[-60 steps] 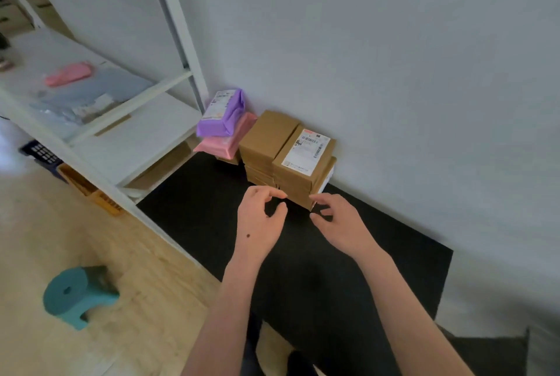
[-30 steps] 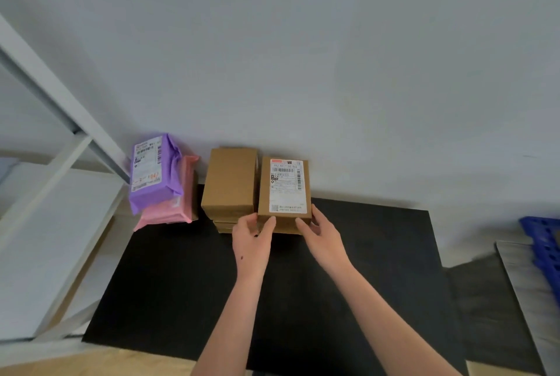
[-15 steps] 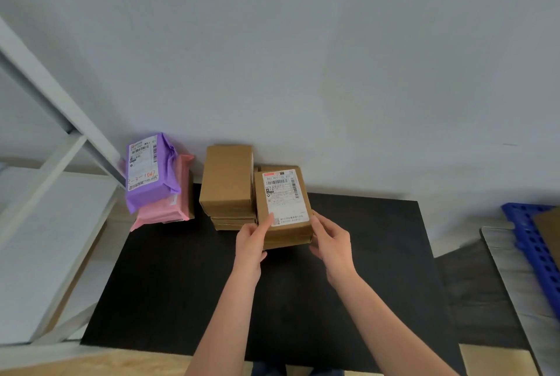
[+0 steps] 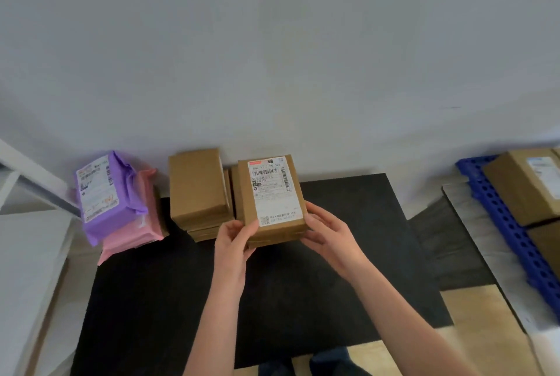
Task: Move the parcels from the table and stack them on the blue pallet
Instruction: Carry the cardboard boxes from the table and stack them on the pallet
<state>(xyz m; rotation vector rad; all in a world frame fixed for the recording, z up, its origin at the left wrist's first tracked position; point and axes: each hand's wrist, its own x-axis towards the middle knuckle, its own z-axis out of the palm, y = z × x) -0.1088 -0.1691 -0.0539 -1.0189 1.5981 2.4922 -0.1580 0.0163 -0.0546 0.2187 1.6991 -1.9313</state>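
Note:
I hold a brown cardboard parcel with a white shipping label [image 4: 271, 193] above the black table [image 4: 348, 239]. My left hand [image 4: 233, 242] grips its near left corner and my right hand [image 4: 328, 233] grips its near right edge. A stack of plain brown parcels [image 4: 197, 186] stands on the table against the wall, just left of the held one. Further left, a purple bag parcel [image 4: 107, 193] lies on a pink bag parcel [image 4: 136, 233]. The blue pallet [image 4: 509, 224] is at the right edge, with brown boxes [image 4: 527, 184] on it.
A white shelf frame [image 4: 33, 181] stands at the left, close to the bag parcels. The grey wall runs directly behind the table. Wooden floor [image 4: 478, 330] and a dark mat [image 4: 448, 242] lie between the table and the pallet.
Both hands took hold of the labelled parcel and lifted it off its stack, toward me and a little right. The view swung right, bringing the pallet and its boxes into sight.

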